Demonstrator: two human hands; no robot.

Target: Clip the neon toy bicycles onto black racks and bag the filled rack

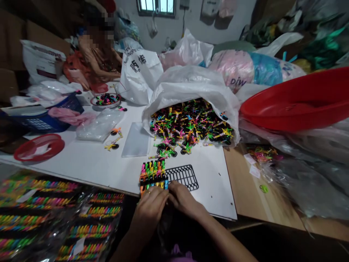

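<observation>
White printed plastic sacks (139, 74) piled along the far side

I can make out a seated person (94, 58) at upper left, a barred window (156, 7) at top centre, a red plastic basin (297, 100) at right, a blue plastic basket (54, 123) at left and a round red tray (57, 145) at lower left.

Toy bicycles (191, 125) are neon pink, green, yellow and orange with black wheels. Plastic grid rack (183, 177) solid black. Plastic basin (297, 102) bright red, sack (188, 78) white
</observation>
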